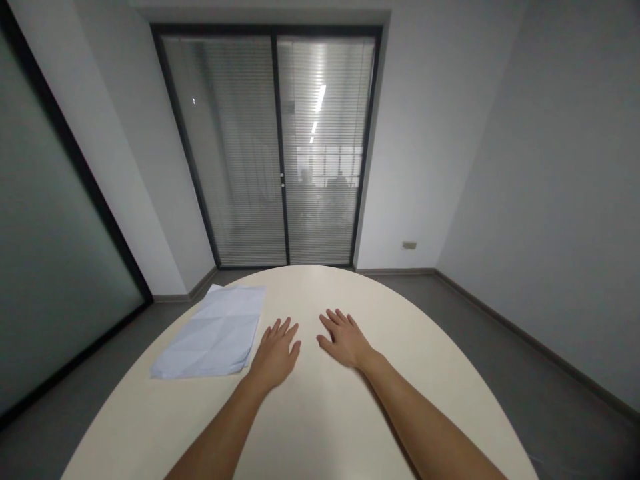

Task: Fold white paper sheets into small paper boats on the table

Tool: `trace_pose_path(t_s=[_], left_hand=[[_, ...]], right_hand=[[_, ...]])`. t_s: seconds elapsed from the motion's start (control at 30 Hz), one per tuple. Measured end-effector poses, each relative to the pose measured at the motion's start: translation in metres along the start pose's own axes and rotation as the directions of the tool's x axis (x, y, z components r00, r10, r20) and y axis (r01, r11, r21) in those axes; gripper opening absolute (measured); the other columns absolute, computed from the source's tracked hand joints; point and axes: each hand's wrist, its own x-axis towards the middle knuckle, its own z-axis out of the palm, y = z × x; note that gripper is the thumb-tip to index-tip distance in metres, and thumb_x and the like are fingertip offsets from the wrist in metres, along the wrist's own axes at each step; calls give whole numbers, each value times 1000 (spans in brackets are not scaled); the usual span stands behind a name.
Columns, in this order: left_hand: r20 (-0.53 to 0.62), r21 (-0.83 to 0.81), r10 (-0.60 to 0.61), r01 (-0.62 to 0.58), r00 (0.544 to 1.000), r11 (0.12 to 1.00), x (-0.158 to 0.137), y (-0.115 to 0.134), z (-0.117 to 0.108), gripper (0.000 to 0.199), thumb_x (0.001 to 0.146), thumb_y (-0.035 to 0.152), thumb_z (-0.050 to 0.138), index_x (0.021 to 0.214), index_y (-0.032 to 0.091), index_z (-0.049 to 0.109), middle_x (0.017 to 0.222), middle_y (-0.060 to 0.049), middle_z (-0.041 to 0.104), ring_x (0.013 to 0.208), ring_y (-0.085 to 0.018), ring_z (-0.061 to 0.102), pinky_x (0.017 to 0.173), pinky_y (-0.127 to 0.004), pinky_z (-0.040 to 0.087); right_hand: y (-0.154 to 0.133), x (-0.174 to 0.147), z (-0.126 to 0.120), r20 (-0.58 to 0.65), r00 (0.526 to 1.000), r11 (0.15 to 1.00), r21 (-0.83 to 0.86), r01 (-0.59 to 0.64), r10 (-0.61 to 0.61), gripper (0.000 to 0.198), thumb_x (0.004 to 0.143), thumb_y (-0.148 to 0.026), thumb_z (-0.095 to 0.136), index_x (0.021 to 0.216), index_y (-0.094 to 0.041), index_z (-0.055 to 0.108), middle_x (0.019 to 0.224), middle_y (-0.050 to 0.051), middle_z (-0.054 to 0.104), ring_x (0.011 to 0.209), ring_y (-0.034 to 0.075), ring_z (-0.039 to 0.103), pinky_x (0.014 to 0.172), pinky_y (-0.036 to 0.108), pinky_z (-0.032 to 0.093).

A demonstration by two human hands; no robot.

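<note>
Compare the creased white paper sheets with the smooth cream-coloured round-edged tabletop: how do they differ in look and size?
Colour: the creased white paper sheets look bluish white; the smooth cream-coloured round-edged tabletop is warmer.
Surface: fold lines cross the paper sheets, while the tabletop looks even.
Outline: the paper sheets have fairly straight sides; the tabletop's edge curves.
Size: the paper sheets cover only a small part of the much larger tabletop.
Shared: both are pale.

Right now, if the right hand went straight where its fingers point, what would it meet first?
The right hand looks free to travel over the table to its far edge, passing right of the paper. Beyond, the glass doors seem next in line, though depth is unclear.
</note>
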Motion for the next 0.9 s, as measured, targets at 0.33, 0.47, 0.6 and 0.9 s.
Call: trace_pose_path(t_s=[0.33,0.47,0.6,0.9], left_hand=[[-10,16,20,-19,1000,1000,0,-2,5,51,100,37,36,147,19,48,159,-9,37,149,-31,28,121,-50,24],[-7,14,14,-14,1000,1000,0,-1,4,51,100,37,36,146,19,49,159,-9,37,149,-31,28,121,-50,24],[-21,10,20,-20,1000,1000,-1,-1,4,50,100,36,37,146,20,49,158,-8,38,148,-31,29,121,-50,25],[-15,2,14,-14,1000,1000,-1,0,3,50,100,37,36,146,21,49,159,-8,37,149,-30,28,121,-50,24]], right_hand=[[-1,-4,0,-16,1000,1000,19,19,-18,65,96,-51,44,152,-19,41,161,14,29,150,35,20,119,54,15],[-2,-4,0,-30,999,1000,17,22,-21,62,96,-49,45,151,-20,43,160,13,32,149,34,22,119,53,17],[-3,-4,2,-81,997,1000,2,-7,7,57,95,-44,46,148,-21,47,158,11,38,148,32,27,119,51,18],[-2,-7,-2,-60,998,1000,3,9,-9,57,97,-44,44,148,-20,47,158,11,37,148,32,27,119,50,20]])
